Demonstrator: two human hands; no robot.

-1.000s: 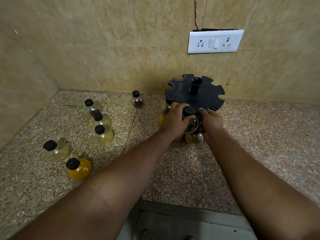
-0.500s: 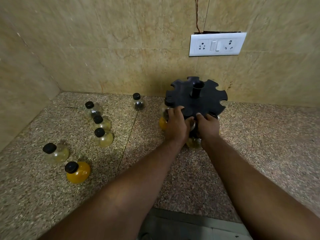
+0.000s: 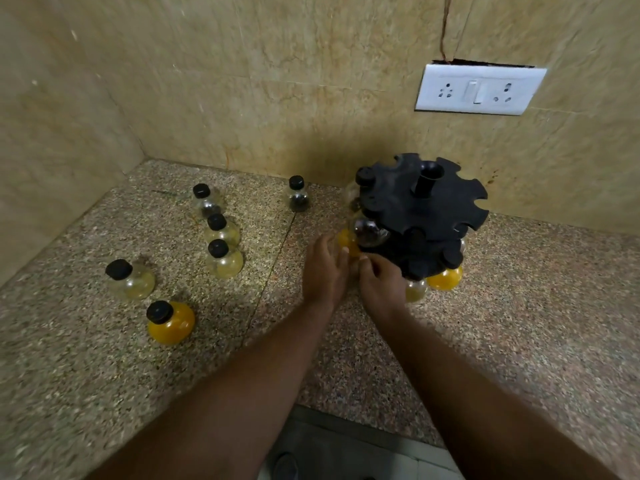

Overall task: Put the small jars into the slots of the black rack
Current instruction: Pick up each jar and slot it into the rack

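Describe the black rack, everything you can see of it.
The black rack looks like matte plastic: two stacked round tiers with notched slots around their edges and a hollow centre post. It stands upright on the speckled stone counter near the wall. Several slots already hold jars, hanging by their necks. Both hands are just in front of it.

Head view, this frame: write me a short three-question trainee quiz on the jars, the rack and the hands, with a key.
1. True or false: every small jar already sits in the black rack.
2. How many jars stand loose on the counter left of the rack? A) three B) six C) nine
3. Fill in: the loose jar nearest the camera, the orange jar, has a ____ cap.

Key
1. False: several jars stand on the counter.
2. B: six, among them the dark-filled jar near the wall.
3. Black.

The left hand and right hand are both at the rack's lower tier; what they grip cannot be told.
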